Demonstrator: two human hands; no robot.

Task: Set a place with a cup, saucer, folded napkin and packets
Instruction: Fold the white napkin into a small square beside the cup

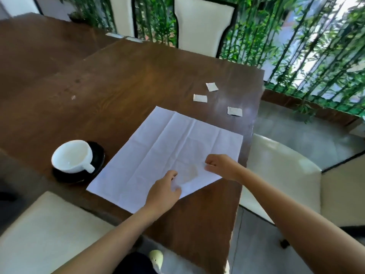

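A white napkin (158, 153) lies unfolded and flat on the dark wooden table (118, 86), creased, with a faint stain near its near corner. My left hand (163, 191) pinches the napkin's near edge. My right hand (221, 166) grips the napkin's right corner. Left of the napkin a white cup (72, 156) sits tilted on a black saucer (96, 153), its handle toward me. Three white packets lie beyond the napkin: one (200, 98), another (212, 86) farther back, the third (234, 111) near the table's right edge.
Cream chairs stand around the table: one (203, 24) at the far side, one (276, 175) at the right, one (39, 234) at the near left. Green bamboo plants (316, 56) line the back and right. A second table (29, 46) adjoins at the left.
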